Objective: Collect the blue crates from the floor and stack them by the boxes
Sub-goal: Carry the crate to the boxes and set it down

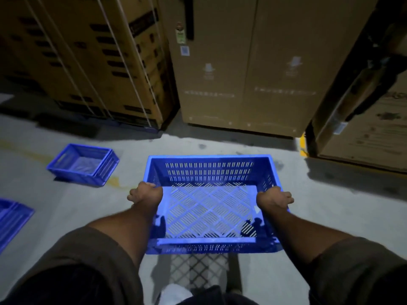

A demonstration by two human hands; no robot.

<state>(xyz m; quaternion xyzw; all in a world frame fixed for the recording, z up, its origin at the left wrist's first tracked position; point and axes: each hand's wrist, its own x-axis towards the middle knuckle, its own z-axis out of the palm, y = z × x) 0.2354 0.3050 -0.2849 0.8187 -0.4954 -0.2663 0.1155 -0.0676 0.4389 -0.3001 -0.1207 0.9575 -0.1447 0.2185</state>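
One perforated blue crate in carry, held off the floor in front of me; its lattice shadow falls on the concrete below, near my feet. My left hand grips the left rim, my right hand grips the right rim, fingers curled over the edges on both sides, so both hands are full. The crate is empty and sits roughly level. Ahead stand the tall cardboard boxes, the strapped boxes to the left of them, and more cardboard at the right edge. I see no stack of crates at the foot of the boxes from here, so I judge this one is among the first to go there, though anything outside the view is unknown. Left to collect: a smaller blue crate sitting on the floor to my left, well apart from the one I carry, and another blue crate cut off by the left edge, partly seen only. My reading: task early to middle, this crate yet to be set down by the boxes, at least two more to fetch.
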